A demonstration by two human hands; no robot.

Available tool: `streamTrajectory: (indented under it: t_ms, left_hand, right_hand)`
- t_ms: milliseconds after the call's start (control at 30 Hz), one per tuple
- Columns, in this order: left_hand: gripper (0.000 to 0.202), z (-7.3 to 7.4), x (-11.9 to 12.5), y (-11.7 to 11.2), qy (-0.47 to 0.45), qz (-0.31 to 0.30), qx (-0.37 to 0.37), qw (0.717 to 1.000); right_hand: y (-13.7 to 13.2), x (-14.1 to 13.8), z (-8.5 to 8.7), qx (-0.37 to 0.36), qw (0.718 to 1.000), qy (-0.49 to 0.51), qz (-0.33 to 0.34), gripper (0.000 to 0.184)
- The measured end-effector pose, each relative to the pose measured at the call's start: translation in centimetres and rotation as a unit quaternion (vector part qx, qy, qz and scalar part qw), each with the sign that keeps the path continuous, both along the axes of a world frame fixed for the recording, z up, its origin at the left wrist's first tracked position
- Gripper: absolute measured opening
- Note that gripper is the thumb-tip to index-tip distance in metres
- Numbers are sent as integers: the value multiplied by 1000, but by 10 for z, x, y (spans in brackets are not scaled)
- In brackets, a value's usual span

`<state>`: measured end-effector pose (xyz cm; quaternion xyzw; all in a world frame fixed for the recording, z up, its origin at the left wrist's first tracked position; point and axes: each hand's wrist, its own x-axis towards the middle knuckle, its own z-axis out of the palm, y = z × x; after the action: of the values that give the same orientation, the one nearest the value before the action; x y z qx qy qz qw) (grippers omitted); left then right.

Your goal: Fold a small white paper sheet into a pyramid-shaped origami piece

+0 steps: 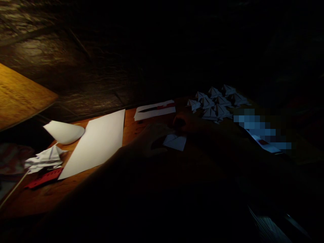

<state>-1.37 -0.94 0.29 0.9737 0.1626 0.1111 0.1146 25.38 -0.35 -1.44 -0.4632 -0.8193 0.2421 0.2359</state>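
The scene is very dark. A small folded white paper lies on the wooden table. My left hand reaches in from the lower left and rests against the paper's left side; its fingers are lost in shadow. My right hand comes from the right, fingers curled down onto the paper's upper edge. Behind my right hand sits a cluster of several folded white paper shapes.
A large blank sheet lies to the left, with a curled sheet, crumpled folded paper and a red ruler beyond it. Another sheet carries a dark and red tool. A second wooden surface stands at far left.
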Motion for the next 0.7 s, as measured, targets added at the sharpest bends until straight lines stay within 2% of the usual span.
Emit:
streamTrajectory:
  t_ms: [100, 300, 400, 500, 600, 700]
  left_hand:
    - [71, 1, -2, 1, -14, 1, -3, 1000]
    - [48, 0, 0, 3, -15, 14, 22, 1000]
    - [43, -1, -2, 6, -27, 8, 30, 999]
    - [45, -2, -5, 9, -31, 6, 15, 999]
    - [45, -4, -7, 11, -29, 11, 0, 1000]
    - [45, -5, -8, 13, -24, 10, -3, 1000]
  right_hand:
    - [-2, 1, -1, 33, 999, 20, 13, 14]
    - [-6, 2, 2, 58, 996, 54, 51, 12]
    - [-7, 1, 2, 60, 993, 58, 86, 6]
    - [-8, 1, 2, 50, 992, 60, 100, 20]
    - [-11, 1, 4, 54, 990, 57, 115, 12]
    - [-14, 1, 7, 51, 989, 52, 132, 16]
